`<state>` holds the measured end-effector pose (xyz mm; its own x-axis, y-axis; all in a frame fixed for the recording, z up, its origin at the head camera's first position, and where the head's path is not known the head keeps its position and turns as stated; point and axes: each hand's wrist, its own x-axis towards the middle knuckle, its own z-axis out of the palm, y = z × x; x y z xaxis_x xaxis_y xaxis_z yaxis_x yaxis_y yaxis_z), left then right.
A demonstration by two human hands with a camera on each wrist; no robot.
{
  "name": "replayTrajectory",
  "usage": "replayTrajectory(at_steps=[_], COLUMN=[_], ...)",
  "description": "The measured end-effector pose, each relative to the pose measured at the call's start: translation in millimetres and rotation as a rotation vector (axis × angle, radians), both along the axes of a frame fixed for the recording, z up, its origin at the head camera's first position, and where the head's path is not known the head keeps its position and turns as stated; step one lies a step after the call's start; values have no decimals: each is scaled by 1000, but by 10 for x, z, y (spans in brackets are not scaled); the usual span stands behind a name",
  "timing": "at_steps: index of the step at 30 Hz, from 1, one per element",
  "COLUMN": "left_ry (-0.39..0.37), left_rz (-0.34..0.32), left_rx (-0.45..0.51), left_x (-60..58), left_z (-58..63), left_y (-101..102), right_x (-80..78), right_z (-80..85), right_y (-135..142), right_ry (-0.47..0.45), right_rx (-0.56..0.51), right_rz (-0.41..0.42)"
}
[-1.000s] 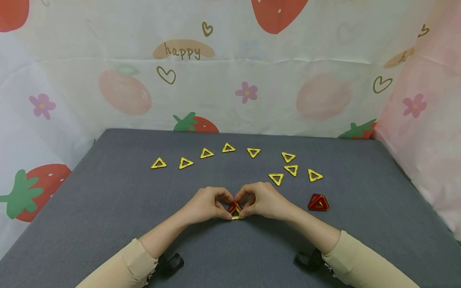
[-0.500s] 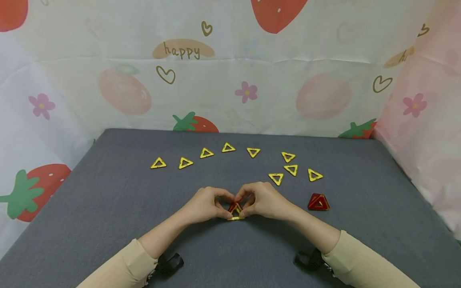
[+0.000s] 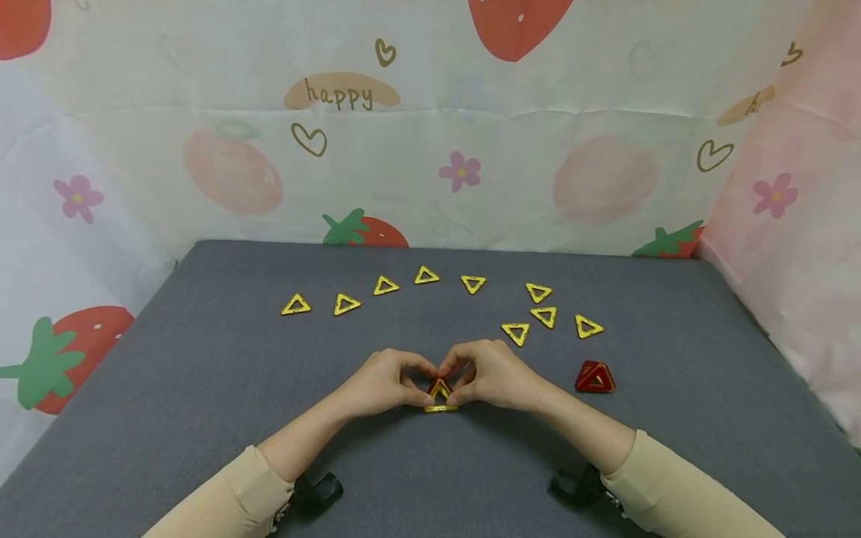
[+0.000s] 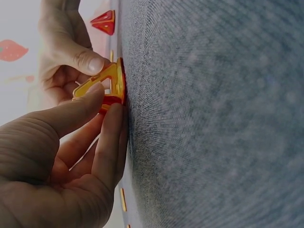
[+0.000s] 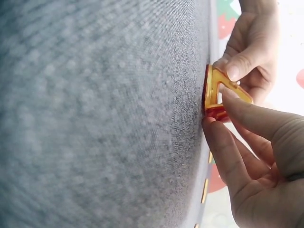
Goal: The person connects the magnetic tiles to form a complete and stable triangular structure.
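Observation:
Between both hands, low on the table, stands a small pyramid [image 3: 440, 409] of triangular building tiles, with yellow faces and red parts. My left hand [image 3: 390, 382] pinches its left side, with the thumb on the yellow front face and the other fingers behind and beside it. From the other side my right hand [image 3: 496, 377] pinches it the same way. In the left wrist view, the pyramid [image 4: 118, 78] shows a yellow triangular frame leaning over a base at the cloth. The fingers hide part of its sides and back.
A finished-looking red pyramid [image 3: 595, 378] sits to the right. Several loose yellow triangle tiles lie flat in an arc beyond the hands, from a far-left tile [image 3: 296, 305] to a right-hand tile [image 3: 588, 327]. A grey cloth [image 3: 202, 418] covers the table; printed curtains [image 3: 417, 179] hang behind.
The left thumb has shifted slightly outward and more of the yellow front edge shows. Both hands otherwise keep their grip in the same place; the loose tiles have not moved.

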<state>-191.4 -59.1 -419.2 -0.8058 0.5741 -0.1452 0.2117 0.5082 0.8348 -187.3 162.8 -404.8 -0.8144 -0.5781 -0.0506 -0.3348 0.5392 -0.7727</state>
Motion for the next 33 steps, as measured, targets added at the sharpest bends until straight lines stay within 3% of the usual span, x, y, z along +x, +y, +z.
replayTrajectory(at_steps=[21, 25, 33], left_ry=[-11, -16, -8], left_rz=[-1, 3, 3], left_rx=[9, 10, 11], left_x=[-15, -17, -9], left_z=[-3, -2, 12], left_y=[-22, -16, -20], right_x=[-46, -114, -313], right_z=[34, 103, 210], right_y=[33, 104, 416], right_ry=[11, 47, 105], right_rx=[1, 34, 137], right_rz=[-6, -85, -337])
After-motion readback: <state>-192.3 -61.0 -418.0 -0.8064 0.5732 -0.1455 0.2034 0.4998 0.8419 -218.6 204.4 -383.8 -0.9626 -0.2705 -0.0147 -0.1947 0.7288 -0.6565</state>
